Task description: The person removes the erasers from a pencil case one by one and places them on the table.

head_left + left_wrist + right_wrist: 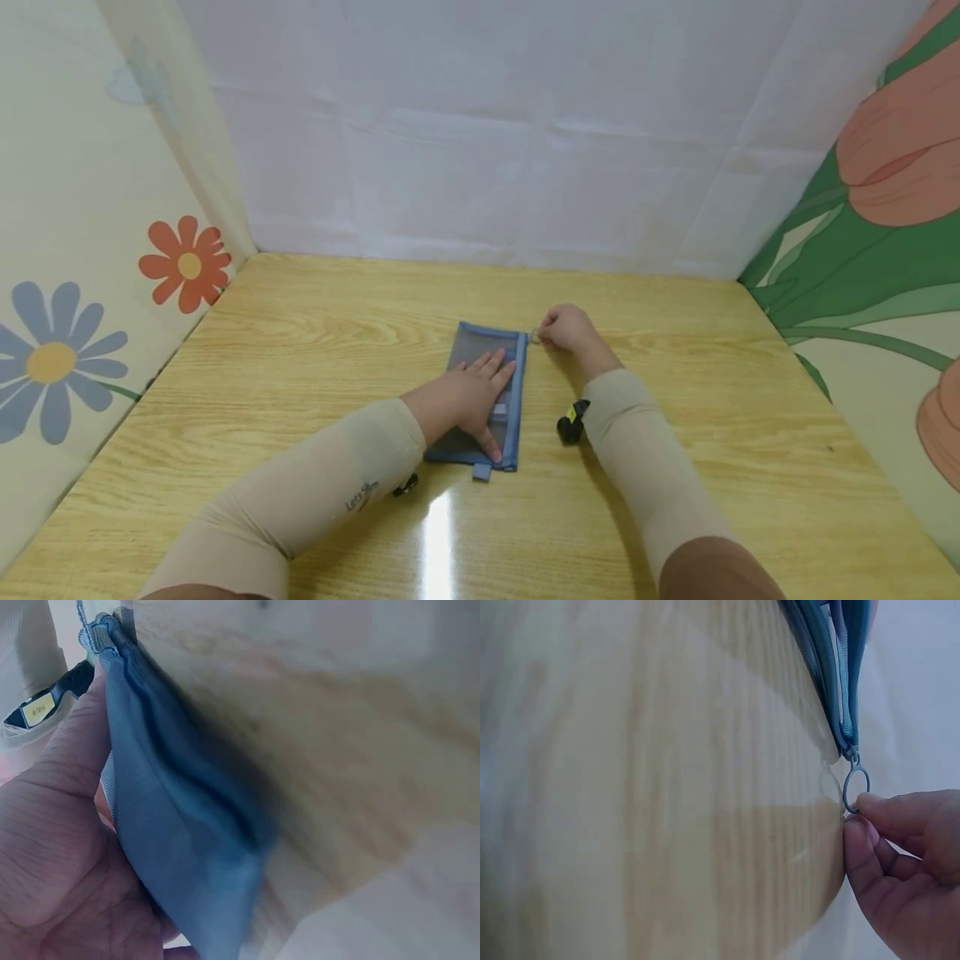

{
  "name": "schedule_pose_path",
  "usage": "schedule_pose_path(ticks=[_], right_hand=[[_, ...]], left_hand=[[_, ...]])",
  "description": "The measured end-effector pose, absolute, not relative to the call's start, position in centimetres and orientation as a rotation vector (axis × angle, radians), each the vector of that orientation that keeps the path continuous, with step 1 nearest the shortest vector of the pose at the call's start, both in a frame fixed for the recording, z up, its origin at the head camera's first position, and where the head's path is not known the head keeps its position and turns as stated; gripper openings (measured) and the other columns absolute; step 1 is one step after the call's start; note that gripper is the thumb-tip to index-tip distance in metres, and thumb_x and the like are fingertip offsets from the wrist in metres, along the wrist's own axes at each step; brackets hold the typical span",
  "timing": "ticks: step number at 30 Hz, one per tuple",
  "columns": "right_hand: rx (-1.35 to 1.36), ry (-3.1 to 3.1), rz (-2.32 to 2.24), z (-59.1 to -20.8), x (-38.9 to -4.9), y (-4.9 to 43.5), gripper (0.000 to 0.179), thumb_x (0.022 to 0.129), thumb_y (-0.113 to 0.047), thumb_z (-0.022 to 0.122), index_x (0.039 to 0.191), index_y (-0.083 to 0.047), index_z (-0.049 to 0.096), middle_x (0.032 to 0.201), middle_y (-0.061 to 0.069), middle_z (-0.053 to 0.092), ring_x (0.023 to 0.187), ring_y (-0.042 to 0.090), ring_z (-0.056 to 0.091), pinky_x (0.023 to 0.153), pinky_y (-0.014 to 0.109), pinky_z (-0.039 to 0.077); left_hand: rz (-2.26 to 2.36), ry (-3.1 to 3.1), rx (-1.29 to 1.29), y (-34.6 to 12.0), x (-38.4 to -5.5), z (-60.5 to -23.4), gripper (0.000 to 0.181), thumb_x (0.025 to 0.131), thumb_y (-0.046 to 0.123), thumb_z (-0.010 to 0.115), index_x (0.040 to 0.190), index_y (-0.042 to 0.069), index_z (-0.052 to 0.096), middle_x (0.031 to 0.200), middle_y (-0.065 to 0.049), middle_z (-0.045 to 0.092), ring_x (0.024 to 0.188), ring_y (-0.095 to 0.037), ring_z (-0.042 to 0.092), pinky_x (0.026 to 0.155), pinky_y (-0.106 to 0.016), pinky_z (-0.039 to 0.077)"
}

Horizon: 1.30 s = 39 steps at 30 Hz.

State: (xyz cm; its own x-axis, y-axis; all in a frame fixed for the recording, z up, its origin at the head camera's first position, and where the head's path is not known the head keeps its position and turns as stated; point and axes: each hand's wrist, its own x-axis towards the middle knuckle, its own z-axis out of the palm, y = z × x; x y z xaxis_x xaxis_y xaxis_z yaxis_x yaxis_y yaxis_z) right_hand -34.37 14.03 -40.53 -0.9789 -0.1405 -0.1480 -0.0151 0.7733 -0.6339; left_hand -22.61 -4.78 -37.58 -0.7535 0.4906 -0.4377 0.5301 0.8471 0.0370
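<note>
A blue zip pouch with a see-through mesh side lies flat on the table. Across its middle, my left hand presses down with fingers spread; the left wrist view shows the pouch's blue edge beside the thumb. My right hand, past the pouch's far right corner, pinches the zip's metal pull ring between thumb and forefinger. The slider is at the zip's far end, and the two zip edges stand apart behind it. A small pale rectangle shows near the zip.
The wood-grain table meets a white cloth at the back. Flower-printed panels flank it left and right. A black device with a yellow label sits at my right wrist. A grey-blue fabric tab sticks out at the pouch's near end.
</note>
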Motion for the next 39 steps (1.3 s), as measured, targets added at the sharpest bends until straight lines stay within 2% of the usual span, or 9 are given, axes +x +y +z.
schedule_pose_path(ticks=[16,26,35,39], right_hand=[[-0.238,2.822,-0.933,-39.1,-32.2,15.9,0.014,0.085,-0.015,0.060,0.088,-0.002,0.064,0.082,0.007,0.061,0.079,0.020,0.054,0.069,0.030,0.043],[-0.341,2.709,-0.981,-39.7,-30.9,15.4,0.012,0.086,-0.011,0.060,0.091,-0.001,0.065,0.075,0.003,0.060,0.068,0.013,0.052,0.062,0.024,0.044],[-0.333,2.686,-0.971,-40.2,-30.5,14.2,0.017,0.087,-0.012,0.059,0.102,-0.007,0.067,0.094,0.004,0.066,0.080,0.014,0.058,0.070,0.027,0.048],[-0.338,2.689,-0.939,-40.2,-30.5,14.0,0.017,0.087,-0.011,0.059,0.100,-0.008,0.070,0.093,0.004,0.067,0.079,0.014,0.058,0.071,0.027,0.047]], left_hand=[[-0.063,2.599,0.806,-4.9,-22.8,-37.8,0.135,0.050,0.072,0.068,0.148,0.011,-0.002,0.152,-0.016,-0.005,0.138,-0.031,0.003,0.108,-0.047,0.016],[-0.042,2.582,0.796,-5.2,-23.3,-37.9,0.130,0.054,0.072,0.067,0.148,0.014,-0.002,0.152,-0.016,-0.004,0.138,-0.031,0.003,0.108,-0.043,0.017],[-0.039,2.580,0.781,-4.8,-22.6,-37.2,0.121,0.060,0.071,0.063,0.148,0.016,0.000,0.152,-0.017,-0.002,0.138,-0.030,0.005,0.107,-0.044,0.020],[-0.004,2.582,0.805,-4.7,-22.2,-37.0,0.116,0.064,0.070,0.062,0.148,0.018,0.001,0.152,-0.018,0.001,0.138,-0.031,0.007,0.107,-0.044,0.021]])
